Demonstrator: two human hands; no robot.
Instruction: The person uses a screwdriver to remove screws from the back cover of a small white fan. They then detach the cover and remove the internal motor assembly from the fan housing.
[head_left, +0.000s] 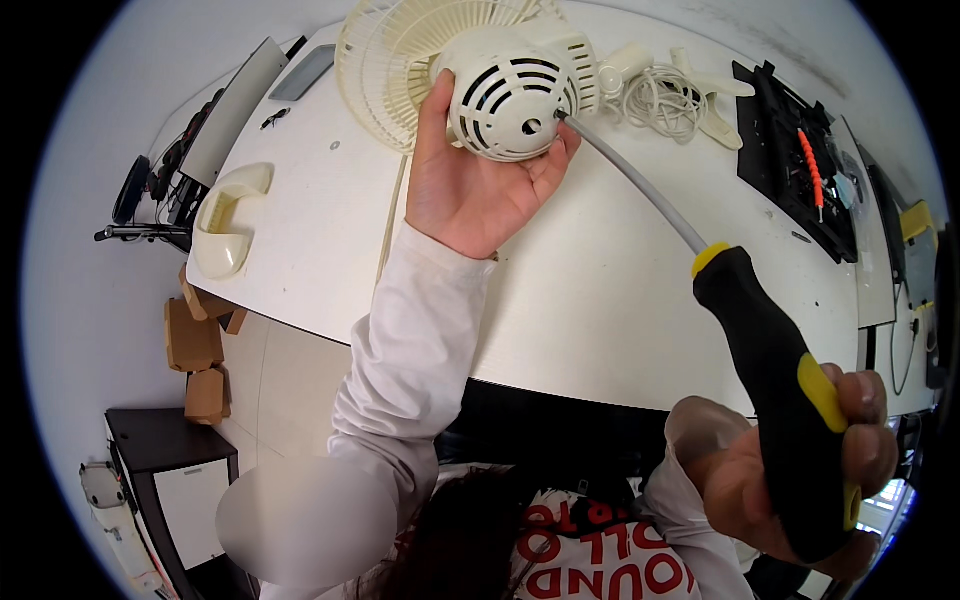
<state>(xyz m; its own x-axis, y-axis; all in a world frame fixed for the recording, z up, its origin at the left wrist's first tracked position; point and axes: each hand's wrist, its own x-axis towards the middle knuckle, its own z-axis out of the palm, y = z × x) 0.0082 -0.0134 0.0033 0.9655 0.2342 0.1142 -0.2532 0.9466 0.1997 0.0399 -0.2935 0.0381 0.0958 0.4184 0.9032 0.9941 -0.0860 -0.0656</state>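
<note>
My left hand point(470, 185) cups the cream slotted motor housing point(508, 95) of a small desk fan, whose wire grille point(400, 55) stands on the white table point(600, 290) behind it. My right hand point(790, 480) grips the black and yellow handle of a long screwdriver point(770, 360). Its grey shaft runs up and left, and the tip sits at a hole in the back of the housing.
A coiled white cord point(662, 100) and cream plastic fan parts point(715, 95) lie behind the fan. A black tray point(795, 160) with an orange tool sits at the right. A cream curved cover point(228, 220) lies at the table's left edge. Cardboard boxes point(195, 345) and a dark cabinet point(175, 470) stand on the floor.
</note>
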